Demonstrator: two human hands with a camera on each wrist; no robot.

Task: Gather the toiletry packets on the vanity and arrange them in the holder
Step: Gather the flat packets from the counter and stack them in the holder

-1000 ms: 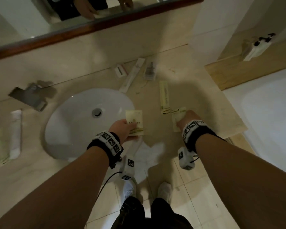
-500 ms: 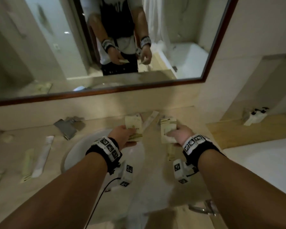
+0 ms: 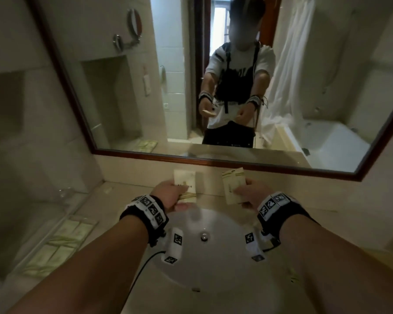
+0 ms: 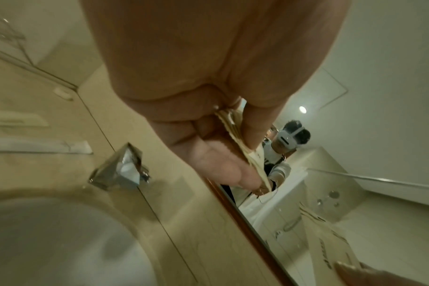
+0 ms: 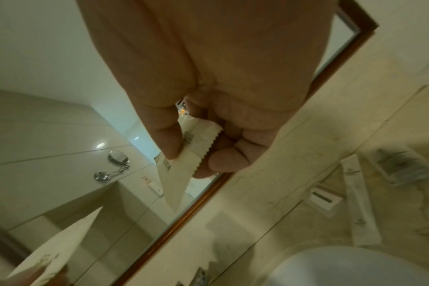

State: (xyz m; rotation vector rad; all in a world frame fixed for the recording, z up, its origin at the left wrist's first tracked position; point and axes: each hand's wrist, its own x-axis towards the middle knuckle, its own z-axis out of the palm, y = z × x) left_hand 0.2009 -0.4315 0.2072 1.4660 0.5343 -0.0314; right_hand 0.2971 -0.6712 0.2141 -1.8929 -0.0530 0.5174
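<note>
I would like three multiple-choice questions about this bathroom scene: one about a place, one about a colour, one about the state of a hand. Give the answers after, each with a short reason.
1. Where does the holder with arranged packets lie?
A. left of the sink
B. inside the sink
C. on the bathtub

2. What colour is the mirror frame?
A. white
B. chrome
C. dark reddish brown

3. What is the right hand doing?
A. hanging idle
B. pinching a packet
C. pressing the faucet

Answers: 1 A, the rows of packets sit on the counter left of the sink; 2 C, the wood edge shows it; 3 B, thumb and fingers grip the serrated packet.
</note>
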